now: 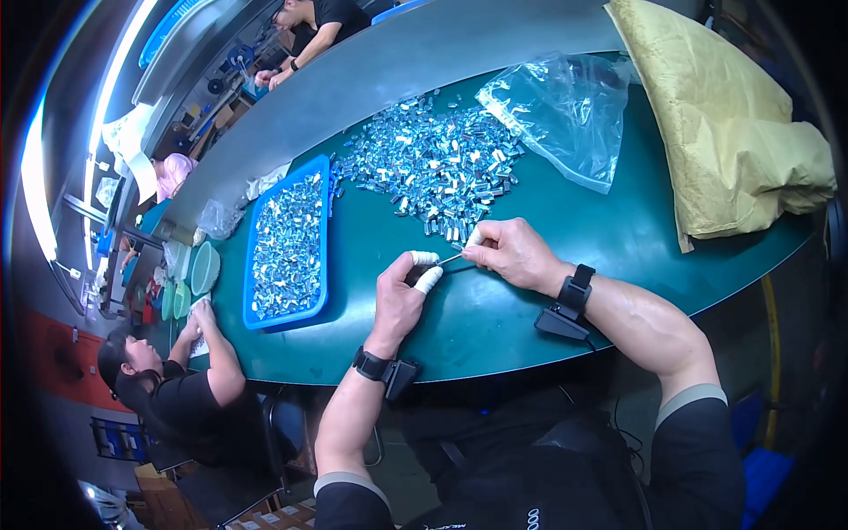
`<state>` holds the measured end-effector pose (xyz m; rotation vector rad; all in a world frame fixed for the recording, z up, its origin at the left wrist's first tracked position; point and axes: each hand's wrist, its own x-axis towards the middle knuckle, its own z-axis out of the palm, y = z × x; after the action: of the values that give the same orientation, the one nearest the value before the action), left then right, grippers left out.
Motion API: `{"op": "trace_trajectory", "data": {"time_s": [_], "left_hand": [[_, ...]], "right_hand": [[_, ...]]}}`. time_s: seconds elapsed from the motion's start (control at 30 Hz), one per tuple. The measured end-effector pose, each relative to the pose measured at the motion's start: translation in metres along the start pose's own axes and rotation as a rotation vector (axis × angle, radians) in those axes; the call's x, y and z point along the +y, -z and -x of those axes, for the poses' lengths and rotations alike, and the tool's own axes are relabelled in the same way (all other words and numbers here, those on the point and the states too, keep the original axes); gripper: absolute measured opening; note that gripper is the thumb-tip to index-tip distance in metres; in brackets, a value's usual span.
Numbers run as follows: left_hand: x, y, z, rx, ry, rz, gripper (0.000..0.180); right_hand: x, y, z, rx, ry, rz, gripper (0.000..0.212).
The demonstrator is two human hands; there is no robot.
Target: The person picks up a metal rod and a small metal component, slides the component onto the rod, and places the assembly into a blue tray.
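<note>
My right hand (519, 254) pinches a thin metal rod (450, 258) between thumb and fingertips, one of them wrapped in white. The rod's other end points at my left hand (402, 296). White covers wrap my left thumb and forefinger, which are drawn close together around the rod's tip; whatever small thing they hold is too small to name. Just beyond my hands spreads a heap of small shiny metal pieces (433, 163) on the green tabletop (371, 230). To the left, a blue tray (325, 265) is full of similar pieces.
A clear plastic bag (574, 110) lies right of the heap, beside a large yellow sack (724, 124). Left of the tray, a person (168, 389) works at the table near green bowls (206, 268). Another person (318, 31) works beyond the grey edge (389, 66).
</note>
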<state>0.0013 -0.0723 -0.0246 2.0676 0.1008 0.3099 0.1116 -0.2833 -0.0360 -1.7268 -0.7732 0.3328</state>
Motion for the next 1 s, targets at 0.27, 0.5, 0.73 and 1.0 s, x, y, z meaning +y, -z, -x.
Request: {"op": "trace_trajectory", "data": {"time_s": [0.27,0.5,0.73,1.0], "left_hand": [[0.005,0.0,0.0,-0.055,-0.047,-0.015,0.017],[0.003,0.001,0.001,-0.074,-0.07,-0.027,0.018],[0.003,0.001,0.0,-0.077,-0.087,-0.084,0.019],[0.001,-0.007,0.002,-0.11,-0.079,0.023,0.018]], "right_hand": [[-0.001,-0.002,0.001,0.038,0.043,-0.061,0.023],[-0.007,-0.003,0.003,0.01,-0.041,-0.109,0.024],[-0.014,-0.002,0.006,0.017,0.084,0.159,0.023],[-0.013,-0.013,0.003,-0.046,0.016,0.132,0.038]]}}
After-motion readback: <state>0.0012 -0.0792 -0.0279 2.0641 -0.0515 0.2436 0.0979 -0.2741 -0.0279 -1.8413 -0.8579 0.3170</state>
